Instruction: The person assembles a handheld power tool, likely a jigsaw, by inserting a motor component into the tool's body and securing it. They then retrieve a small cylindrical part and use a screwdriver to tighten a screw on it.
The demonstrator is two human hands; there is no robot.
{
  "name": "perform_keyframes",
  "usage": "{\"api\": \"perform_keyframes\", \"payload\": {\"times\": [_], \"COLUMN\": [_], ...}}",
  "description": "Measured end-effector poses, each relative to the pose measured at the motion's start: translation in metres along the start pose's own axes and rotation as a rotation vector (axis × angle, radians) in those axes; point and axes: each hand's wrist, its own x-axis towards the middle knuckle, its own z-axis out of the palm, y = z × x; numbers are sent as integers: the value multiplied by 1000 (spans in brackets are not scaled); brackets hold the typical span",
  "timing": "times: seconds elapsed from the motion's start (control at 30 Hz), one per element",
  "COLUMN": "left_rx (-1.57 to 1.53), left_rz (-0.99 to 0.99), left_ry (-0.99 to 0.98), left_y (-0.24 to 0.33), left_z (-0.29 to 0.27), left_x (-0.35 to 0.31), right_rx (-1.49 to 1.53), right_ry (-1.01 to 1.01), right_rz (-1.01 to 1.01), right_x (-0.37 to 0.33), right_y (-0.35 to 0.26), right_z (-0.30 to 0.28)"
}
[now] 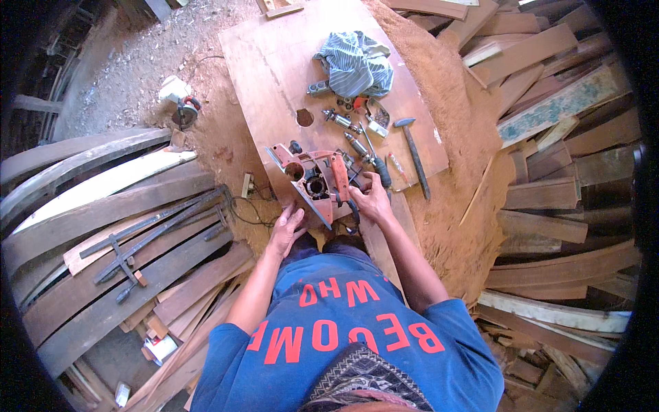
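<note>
Patterned scarf below, orange power tool between two hands

Past the scarf comes a blue shirt with red lettering; beyond it the left hand, fingers loosely spread, sits at the near-left edge of the tool; the right hand is at the near end of the tool's orange handle, fingers bent, though whether it grips cannot be told. The tool lies on the near part of a plywood board, its round openings facing up; a dark-handled hammer lies to its right; metal cylindrical parts lie just past it, with a round hole in the board to their left; farther off rests a crumpled striped cloth. Bar clamps lie on planks at left; reddish sawdust spreads at right, beside stacked timber; a small power tool sits on the ground at far left.
</note>
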Motion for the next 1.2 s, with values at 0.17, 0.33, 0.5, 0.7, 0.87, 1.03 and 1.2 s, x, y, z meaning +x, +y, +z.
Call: {"api": "perform_keyframes", "payload": {"times": [0.17,0.33,0.5,0.7,0.87,1.03,1.2], "left_rx": [107,191,218,284,356,385,356], "left_rz": [-26,34,56,1,45,15,54], "left_ry": [93,191,249,318,360,401,441], "left_y": [5,4,-1,-24,-56,-76,-90], "left_z": [1,-10,-17,-25,-31,-36,-44], "left_x": [-25,-45,-60,-72,-76,-82,-82], "right_rx": [81,116,168,43,78,18,76], "right_ry": [41,86,96,82,-27,-106,-202], "right_rz": [69,40,69,-65,-12,-53,53], "right_x": [-13,-27,-37,-32,-13,42,49], "right_y": [22,43,47,60,29,24,-31], "right_z": [-15,-26,-37,-34,-16,24,42]}}
